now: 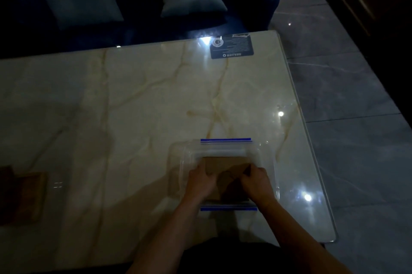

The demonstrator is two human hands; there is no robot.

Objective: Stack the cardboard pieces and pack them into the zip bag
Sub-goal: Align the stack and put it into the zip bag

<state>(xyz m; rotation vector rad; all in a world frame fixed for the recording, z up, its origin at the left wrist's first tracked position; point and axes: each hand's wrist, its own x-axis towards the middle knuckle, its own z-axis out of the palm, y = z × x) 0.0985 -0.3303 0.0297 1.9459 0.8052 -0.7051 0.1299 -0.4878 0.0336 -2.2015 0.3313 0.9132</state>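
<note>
Both hands (229, 182) on bagged cardboard stack (225, 165).

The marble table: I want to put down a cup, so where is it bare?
Bare: the wide middle of the marble table, between the dark printed card and the brown pieces at the left edge. Crowded: near-right, where both hands work the clear blue-zip bag.

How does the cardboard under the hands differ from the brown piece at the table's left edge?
The cardboard lies inside the clear zip bag, held by both hands; the brown piece lies bare and untouched. The first sits near the right edge, the second far left. Both lie flat and look brown.
</note>
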